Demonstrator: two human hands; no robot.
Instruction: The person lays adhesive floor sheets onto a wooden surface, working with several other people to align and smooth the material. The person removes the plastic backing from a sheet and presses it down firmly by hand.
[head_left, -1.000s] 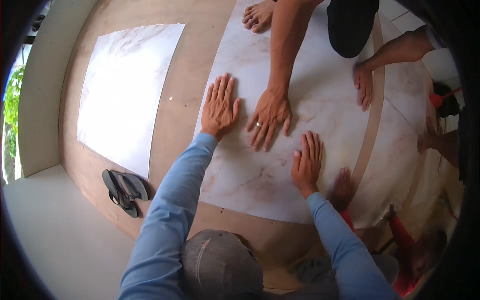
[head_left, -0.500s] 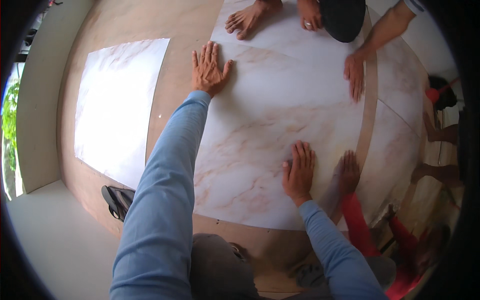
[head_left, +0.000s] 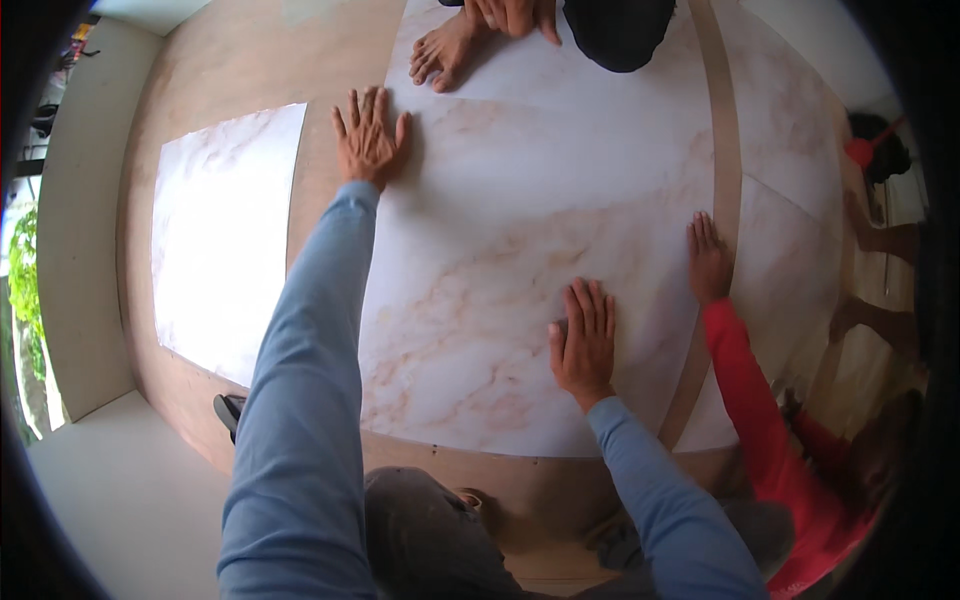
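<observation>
A large marble-patterned sheet point(head_left: 520, 240), white with pinkish-brown veins, lies flat on the brown floor point(head_left: 250, 60). My left hand point(head_left: 370, 145) rests with spread fingers at the sheet's left edge, near its far end. Flat on the sheet's lower right part is my right hand point(head_left: 585, 340), fingers stretched out and holding nothing. A co-worker's hand point(head_left: 710, 262) in a red sleeve point(head_left: 735, 365) presses on the sheet's right edge. At the far end, another person's bare foot point(head_left: 445, 50) stands on a marbled sheet, with that person's hands point(head_left: 510, 15) above it.
To the left lies a smaller marbled sheet point(head_left: 225, 240), and a dark sandal point(head_left: 229, 412) sits by its lower corner. A brown strip point(head_left: 726, 150) separates the large sheet from another marbled sheet point(head_left: 790, 240) on the right. Another person's legs point(head_left: 880, 235) show at the far right.
The red-sleeved hand has slid farther up the sheet's right edge. The far person's hand on that edge has drawn away toward the foot. My hands stay flat; the view has shifted slightly.
</observation>
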